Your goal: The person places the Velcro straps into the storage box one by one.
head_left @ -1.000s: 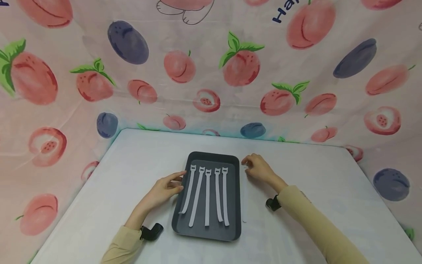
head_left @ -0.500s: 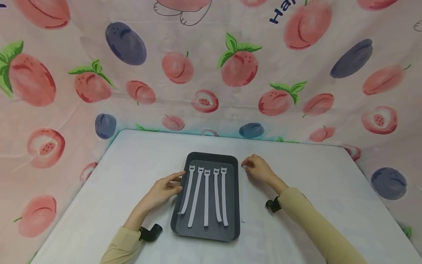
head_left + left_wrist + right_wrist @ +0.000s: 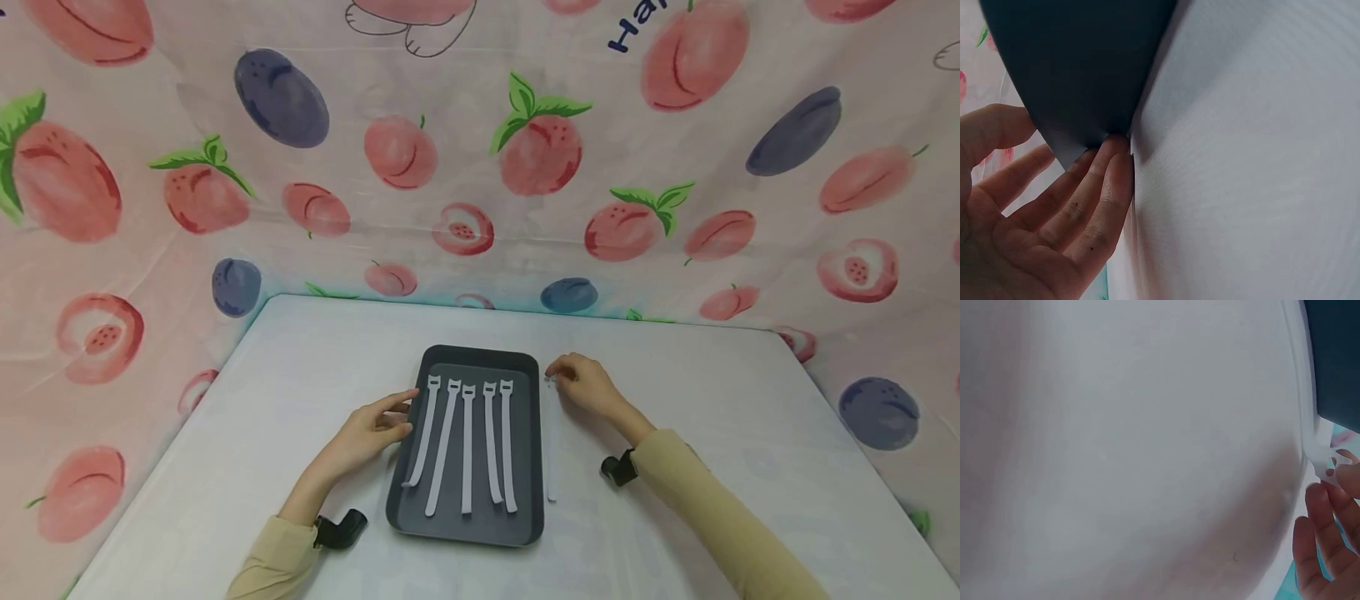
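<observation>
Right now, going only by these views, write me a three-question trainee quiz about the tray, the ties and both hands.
1. Count: how many white ties lie inside the dark tray?
2. True or false: the left hand grips one of those ties.
3. Choose: the sixth tie lies (a) across the tray, (b) on the white table beside the tray's right edge, (c) left of the tray.

Key
1. Five.
2. False: its straight fingers touch the tray's left edge.
3. (b); the right hand pinches its slotted head end, seen also in the right wrist view.
</observation>
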